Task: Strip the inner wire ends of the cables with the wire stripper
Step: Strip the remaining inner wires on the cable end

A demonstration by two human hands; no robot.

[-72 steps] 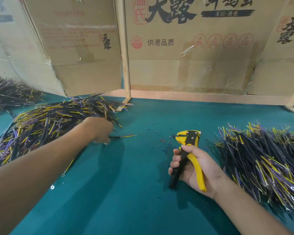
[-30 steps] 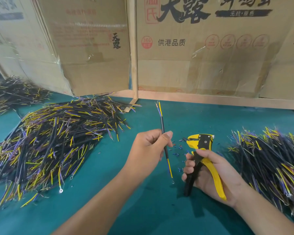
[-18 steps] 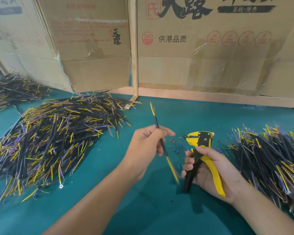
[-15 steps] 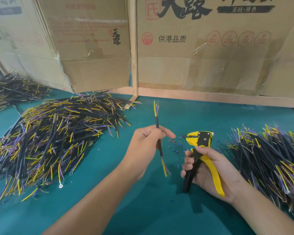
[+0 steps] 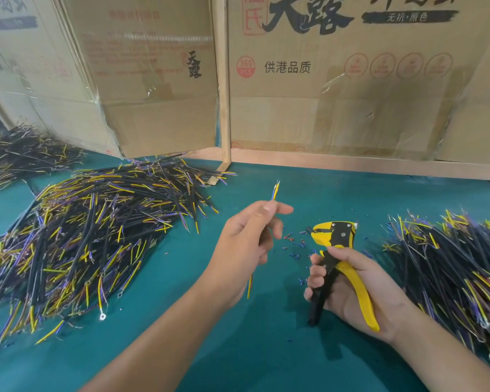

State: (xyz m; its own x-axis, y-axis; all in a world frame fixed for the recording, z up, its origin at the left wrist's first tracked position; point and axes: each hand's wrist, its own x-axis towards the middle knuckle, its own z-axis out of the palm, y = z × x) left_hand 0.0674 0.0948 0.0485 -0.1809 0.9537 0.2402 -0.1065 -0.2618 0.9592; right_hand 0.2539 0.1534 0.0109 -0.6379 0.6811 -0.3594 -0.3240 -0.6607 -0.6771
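My left hand (image 5: pixel 245 244) pinches one cable (image 5: pixel 275 191) upright over the middle of the green table. The cable's yellow and purple inner wire ends stick up above my fingertips, and its yellow tail hangs out below my palm. My right hand (image 5: pixel 351 290) grips the yellow and black wire stripper (image 5: pixel 334 236) by its handles, jaws pointing up and left, a short way right of the cable. The stripper and the cable are apart.
A large heap of black cables (image 5: pixel 77 236) with yellow and purple ends lies left, a second heap (image 5: pixel 450 264) right, a third (image 5: pixel 20 151) far left. Small insulation scraps (image 5: pixel 293 244) dot the green table (image 5: pixel 266 349). Cardboard boxes (image 5: pixel 351 94) wall the back.
My left hand picked a cable from the left heap and brought it to the middle, then slid up it so only the inner wire ends show above my fingers. The right hand barely moved.
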